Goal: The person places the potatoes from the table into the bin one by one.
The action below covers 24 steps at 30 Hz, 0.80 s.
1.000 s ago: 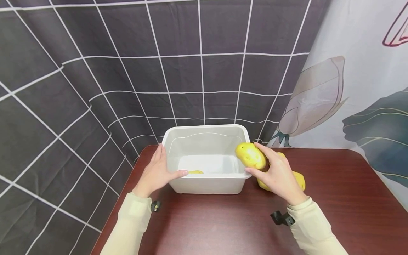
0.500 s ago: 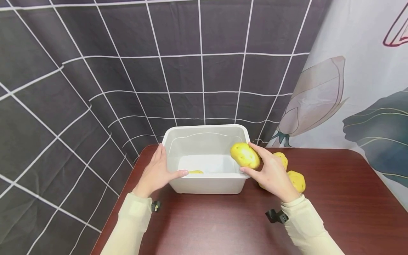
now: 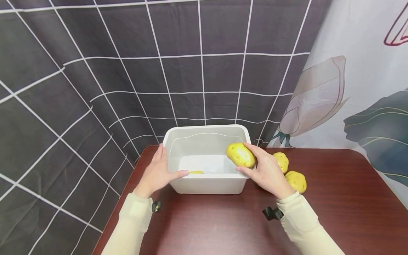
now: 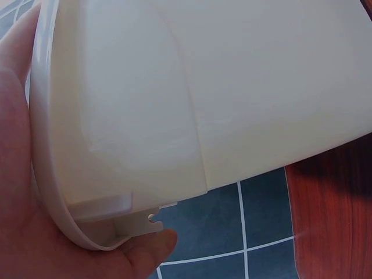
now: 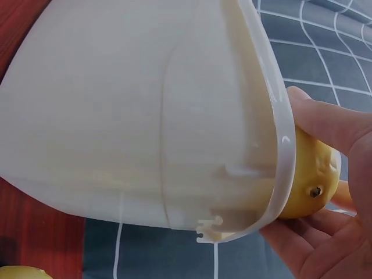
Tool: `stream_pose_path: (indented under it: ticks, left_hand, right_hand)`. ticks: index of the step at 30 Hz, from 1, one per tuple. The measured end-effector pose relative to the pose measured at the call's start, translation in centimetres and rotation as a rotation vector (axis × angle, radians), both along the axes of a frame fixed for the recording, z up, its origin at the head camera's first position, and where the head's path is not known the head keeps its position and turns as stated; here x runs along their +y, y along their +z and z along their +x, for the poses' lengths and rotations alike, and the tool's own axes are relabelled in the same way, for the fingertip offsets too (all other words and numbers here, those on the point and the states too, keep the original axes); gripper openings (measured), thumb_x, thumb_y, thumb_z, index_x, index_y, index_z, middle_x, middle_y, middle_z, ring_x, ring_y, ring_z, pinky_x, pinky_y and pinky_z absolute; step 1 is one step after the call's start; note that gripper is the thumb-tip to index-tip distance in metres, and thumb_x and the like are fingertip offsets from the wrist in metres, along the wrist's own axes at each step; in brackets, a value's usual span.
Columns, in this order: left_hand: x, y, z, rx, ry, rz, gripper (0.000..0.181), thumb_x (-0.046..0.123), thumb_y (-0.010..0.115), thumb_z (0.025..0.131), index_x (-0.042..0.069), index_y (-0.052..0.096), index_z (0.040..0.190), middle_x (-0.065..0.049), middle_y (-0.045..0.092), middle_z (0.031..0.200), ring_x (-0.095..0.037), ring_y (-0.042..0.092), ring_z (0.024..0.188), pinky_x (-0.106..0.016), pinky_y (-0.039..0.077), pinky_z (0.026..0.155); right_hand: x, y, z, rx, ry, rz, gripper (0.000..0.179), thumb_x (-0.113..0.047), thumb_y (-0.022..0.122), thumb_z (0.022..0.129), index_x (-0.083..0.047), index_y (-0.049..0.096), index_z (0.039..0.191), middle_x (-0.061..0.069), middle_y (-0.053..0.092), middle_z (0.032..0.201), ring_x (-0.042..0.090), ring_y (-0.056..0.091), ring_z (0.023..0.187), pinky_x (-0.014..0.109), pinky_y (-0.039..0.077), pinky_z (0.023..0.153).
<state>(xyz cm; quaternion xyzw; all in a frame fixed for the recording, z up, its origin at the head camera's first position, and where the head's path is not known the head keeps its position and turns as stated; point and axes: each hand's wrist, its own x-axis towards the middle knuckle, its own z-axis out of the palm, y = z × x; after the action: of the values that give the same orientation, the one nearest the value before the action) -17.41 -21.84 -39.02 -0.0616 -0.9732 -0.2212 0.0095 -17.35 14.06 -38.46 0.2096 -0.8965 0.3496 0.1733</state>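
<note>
In the head view, a light grey plastic bin [image 3: 207, 182] stands on the dark red table. My left hand [image 3: 155, 173] holds its left front corner, thumb along the front rim and fingers against the side. My right hand [image 3: 266, 171] grips a yellow potato [image 3: 239, 156] between thumb and fingers, over the bin's right rim. In the right wrist view, that potato [image 5: 314, 180] shows just beyond the rim, thumb above and fingers below. A sliver of another potato [image 3: 196, 172] shows inside the bin, mostly hidden by the front wall.
Two more potatoes, one farther back [image 3: 282, 162] and one nearer [image 3: 296, 181], lie on the table [image 3: 207, 219] right of the bin, partly behind my right hand. A dark gridded curtain [image 3: 185, 74] hangs behind and left; a floral white curtain [image 3: 360, 81] hangs at right.
My right hand has carried its potato left, from the bin's right edge to over its opening. The potatoes on the table show more beside it. My left hand has stayed put.
</note>
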Motion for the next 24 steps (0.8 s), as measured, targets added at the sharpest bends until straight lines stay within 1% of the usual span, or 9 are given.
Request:
stream_pose_path:
  ticks: [13,20,24]
  left_hand:
    - [0.1,0.1,0.0,-0.006,0.002,-0.01,0.139,0.086,0.061,0.072,-0.007,0.004,0.157,-0.019,-0.002,0.167,-0.037,0.004,0.154,-0.053,0.019,0.12]
    - [0.1,0.1,0.0,-0.01,0.005,-0.01,0.138,0.086,0.061,0.072,-0.007,0.004,0.158,-0.019,-0.002,0.167,-0.037,0.004,0.154,-0.054,0.02,0.119]
    - [0.1,0.1,0.0,-0.006,0.005,-0.013,0.138,0.086,0.061,0.072,-0.007,0.005,0.158,-0.019,-0.001,0.167,-0.038,0.005,0.153,-0.055,0.021,0.119]
  right_hand:
    - [-0.8,0.4,-0.6,-0.023,0.034,0.003,0.079,-0.03,0.09,0.076,-0.007,0.054,0.143,0.014,0.062,0.134,0.031,0.063,0.112,0.049,0.051,0.091]
    - [-1.4,0.4,-0.8,-0.039,0.049,0.027,0.079,-0.033,0.088,0.077,-0.008,0.053,0.144,0.014,0.061,0.135,0.032,0.062,0.114,0.049,0.051,0.093]
    - [-1.8,0.4,-0.9,-0.053,0.058,0.021,0.079,-0.032,0.088,0.077,-0.008,0.053,0.144,0.014,0.061,0.136,0.031,0.061,0.116,0.049,0.05,0.095]
